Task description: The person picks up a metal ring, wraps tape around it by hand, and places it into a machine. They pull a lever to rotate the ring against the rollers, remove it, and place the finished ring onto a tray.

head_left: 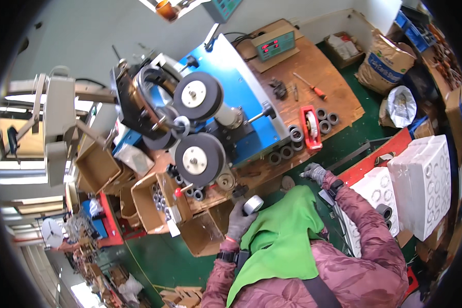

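Observation:
My left hand (239, 222), in a grey glove, grips a short ring-shaped roll (253, 205) with a silvery-white side. It is just off the table's front edge, below the lower black wheel (199, 160) of the machine. My right hand (317, 173), also gloved, is off the same edge, below the red tape dispenser (311, 128). Its fingers stretch out to the left, and I see nothing in them. Several dark grey rings (281, 153) lie along the table edge beside the dispenser, and more rings (323, 120) lie to its right.
A blue-plated machine (251, 108) fills the table's middle. Behind it is a display box (276, 47); an orange-handled screwdriver (318, 93) lies to the right. Open cardboard boxes (145, 189) stand at the left. White foam trays (421, 179) are stacked beside my right arm.

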`<state>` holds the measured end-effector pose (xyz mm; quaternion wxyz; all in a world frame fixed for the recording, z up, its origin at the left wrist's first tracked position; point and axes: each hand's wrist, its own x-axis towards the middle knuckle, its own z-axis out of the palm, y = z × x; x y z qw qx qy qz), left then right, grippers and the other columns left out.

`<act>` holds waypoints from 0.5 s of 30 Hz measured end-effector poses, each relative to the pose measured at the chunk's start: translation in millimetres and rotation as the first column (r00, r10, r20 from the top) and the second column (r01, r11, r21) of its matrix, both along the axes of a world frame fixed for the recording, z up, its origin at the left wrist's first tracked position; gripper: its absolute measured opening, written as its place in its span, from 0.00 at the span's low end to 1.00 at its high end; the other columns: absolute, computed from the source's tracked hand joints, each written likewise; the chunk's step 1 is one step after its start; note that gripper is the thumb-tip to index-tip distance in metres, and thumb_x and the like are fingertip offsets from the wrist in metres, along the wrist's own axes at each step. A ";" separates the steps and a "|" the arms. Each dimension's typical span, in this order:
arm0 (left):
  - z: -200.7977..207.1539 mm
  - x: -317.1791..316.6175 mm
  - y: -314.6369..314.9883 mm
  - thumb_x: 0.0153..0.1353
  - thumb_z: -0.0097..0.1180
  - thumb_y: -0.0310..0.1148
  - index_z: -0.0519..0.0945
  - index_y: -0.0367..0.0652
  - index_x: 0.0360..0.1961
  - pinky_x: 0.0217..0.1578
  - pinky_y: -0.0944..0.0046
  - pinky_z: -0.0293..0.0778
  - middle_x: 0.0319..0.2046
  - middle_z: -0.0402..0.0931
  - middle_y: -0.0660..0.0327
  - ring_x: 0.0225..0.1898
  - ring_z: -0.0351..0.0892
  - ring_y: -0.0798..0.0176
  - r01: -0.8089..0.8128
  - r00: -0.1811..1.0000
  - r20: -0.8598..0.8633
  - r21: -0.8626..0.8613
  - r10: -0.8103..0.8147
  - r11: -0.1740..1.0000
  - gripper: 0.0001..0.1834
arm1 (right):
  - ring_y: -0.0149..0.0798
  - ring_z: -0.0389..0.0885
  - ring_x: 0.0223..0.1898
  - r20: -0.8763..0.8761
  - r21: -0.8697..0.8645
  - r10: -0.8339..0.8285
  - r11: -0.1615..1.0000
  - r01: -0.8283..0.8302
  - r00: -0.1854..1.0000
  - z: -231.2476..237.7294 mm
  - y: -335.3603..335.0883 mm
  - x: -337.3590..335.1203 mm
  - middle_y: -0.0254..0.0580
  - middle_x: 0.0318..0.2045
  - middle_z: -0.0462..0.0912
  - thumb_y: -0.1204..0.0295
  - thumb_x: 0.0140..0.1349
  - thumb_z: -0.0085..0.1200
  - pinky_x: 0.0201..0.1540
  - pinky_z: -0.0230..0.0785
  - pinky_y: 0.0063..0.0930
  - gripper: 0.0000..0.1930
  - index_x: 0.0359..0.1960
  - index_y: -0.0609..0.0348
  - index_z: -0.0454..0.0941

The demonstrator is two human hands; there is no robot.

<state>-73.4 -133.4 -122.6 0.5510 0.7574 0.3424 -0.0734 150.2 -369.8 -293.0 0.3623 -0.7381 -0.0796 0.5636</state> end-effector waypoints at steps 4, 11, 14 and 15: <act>8.1 16.5 -2.4 0.43 0.61 0.24 0.74 0.40 0.40 0.42 0.65 0.72 0.41 0.74 0.56 0.43 0.75 0.60 0.142 0.971 0.166 0.183 -0.173 0.973 0.20 | 0.32 0.75 0.27 0.130 0.441 0.134 0.879 -0.179 0.982 118.4 51.7 -16.6 0.38 0.25 0.77 0.65 0.48 0.62 0.31 0.68 0.28 0.16 0.32 0.62 0.72; 26.9 21.1 -7.9 0.39 0.61 0.24 0.74 0.41 0.40 0.42 0.62 0.72 0.43 0.72 0.55 0.44 0.74 0.54 0.280 0.917 0.179 0.350 -0.357 0.894 0.21 | 0.41 0.77 0.27 0.404 0.273 0.413 0.797 -0.539 0.816 196.5 109.0 -38.9 0.43 0.24 0.77 0.61 0.45 0.63 0.31 0.69 0.32 0.19 0.30 0.60 0.71; 28.7 5.3 -1.8 0.40 0.61 0.24 0.74 0.42 0.42 0.42 0.63 0.71 0.41 0.72 0.58 0.42 0.74 0.58 0.218 0.950 0.182 0.200 -0.255 0.955 0.23 | 0.47 0.78 0.31 0.397 0.044 0.539 0.797 -0.602 0.743 216.0 115.1 -33.3 0.48 0.26 0.79 0.53 0.43 0.63 0.35 0.69 0.37 0.23 0.32 0.60 0.74; 26.1 1.0 0.0 0.40 0.62 0.24 0.73 0.42 0.43 0.42 0.64 0.71 0.41 0.72 0.60 0.41 0.74 0.61 0.175 0.959 0.222 0.035 -0.178 0.984 0.24 | 0.48 0.78 0.32 0.386 0.093 0.500 0.815 -0.572 0.775 190.4 109.7 -31.8 0.49 0.28 0.79 0.49 0.41 0.64 0.37 0.69 0.38 0.27 0.33 0.60 0.75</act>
